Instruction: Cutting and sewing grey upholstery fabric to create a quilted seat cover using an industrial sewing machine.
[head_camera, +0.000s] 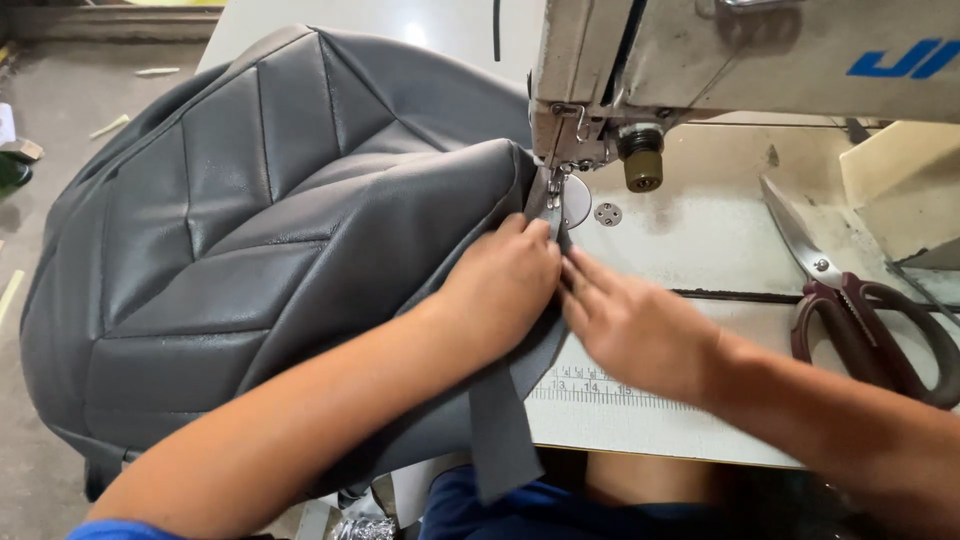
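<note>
Worn cream sewing table (700, 240), concrete floor (40, 100), both hands (560, 290) pressing grey quilted cover (250, 230) flat

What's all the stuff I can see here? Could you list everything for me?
quilted leather cover: one, dark grey, bulging over the table's left side and under the needle.
fabric strip: one, grey, hanging off the table's front edge.
sewing machine: one, cream, top right, presser foot down on the cover's edge.
scissors: one pair, maroon handles, lying on the table at right.
ruler tape: one, pale, stuck along the table's front.
table: one, off-white, under everything.
left hand: pressing on the cover's seam just before the needle.
right hand: fingers flat beside it, touching the same seam.
</note>
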